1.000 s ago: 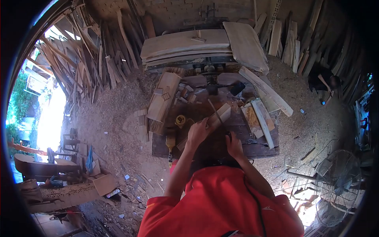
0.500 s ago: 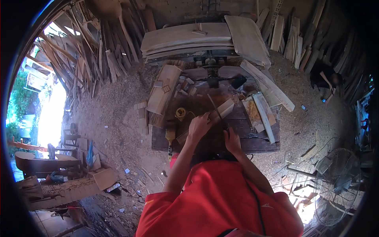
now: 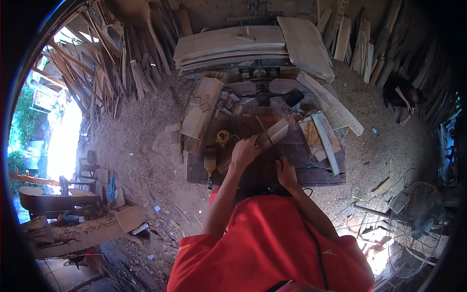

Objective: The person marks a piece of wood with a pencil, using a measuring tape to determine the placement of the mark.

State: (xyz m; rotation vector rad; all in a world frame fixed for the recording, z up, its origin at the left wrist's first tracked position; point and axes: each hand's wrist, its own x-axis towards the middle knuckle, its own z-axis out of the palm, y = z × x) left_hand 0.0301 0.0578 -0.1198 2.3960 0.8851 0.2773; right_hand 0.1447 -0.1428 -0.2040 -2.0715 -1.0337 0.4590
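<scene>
My left hand (image 3: 244, 152) is closed over a pale wooden strip (image 3: 278, 130), pressing it down on the dark workbench (image 3: 311, 176). The strip lies at a slant, its far end pointing up and right. Across it runs a long, narrow dark blade (image 3: 265, 129), too thin to tell whether file or saw. My right hand (image 3: 287, 173) is wrapped around the near end of this tool, and its handle is hidden in the fist. To the left of my left hand are a yellow tape measure (image 3: 223, 137) and a paintbrush (image 3: 210, 167).
Boards (image 3: 202, 109) and small offcuts (image 3: 228, 103) lie at the bench's left, more planks (image 3: 325, 143) at its right. Stacked boards (image 3: 228, 46) stand beyond. A fan (image 3: 417, 214) is at right; another person (image 3: 401, 95) crouches farther off. Wood scraps litter the floor.
Hardly anything differs. The strip, the blade and both hands appear only slightly shifted, along with a small shift of the whole view.
</scene>
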